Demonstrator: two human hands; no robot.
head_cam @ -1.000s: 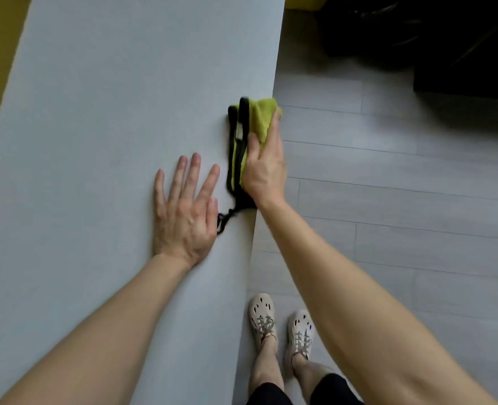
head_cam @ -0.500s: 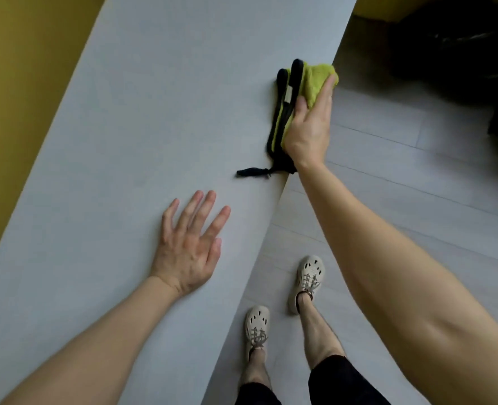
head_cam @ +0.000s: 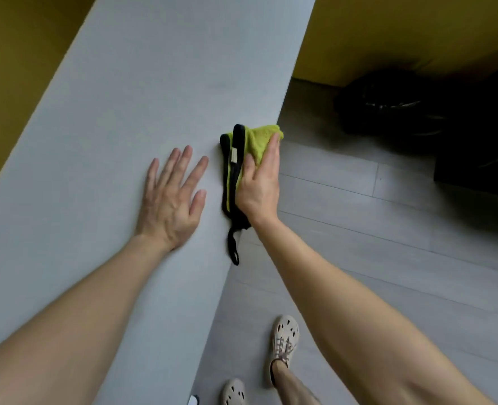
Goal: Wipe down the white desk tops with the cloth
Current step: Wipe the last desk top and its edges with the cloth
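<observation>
While the left grip (head_cam: 170, 197) rests flat and spread on the counter (head_cam: 154, 83), the right grip (head_cam: 259, 185) presses flat and open on the green cloth (head_cam: 256, 141) at the counter's right edge, lengthwise along it. Well ahead half a second ago, cloth and grip now sit just beside the left.

matt smooth desk top (head_cam: 125, 112), fuzzy green cloth (head_cam: 258, 141)
</observation>
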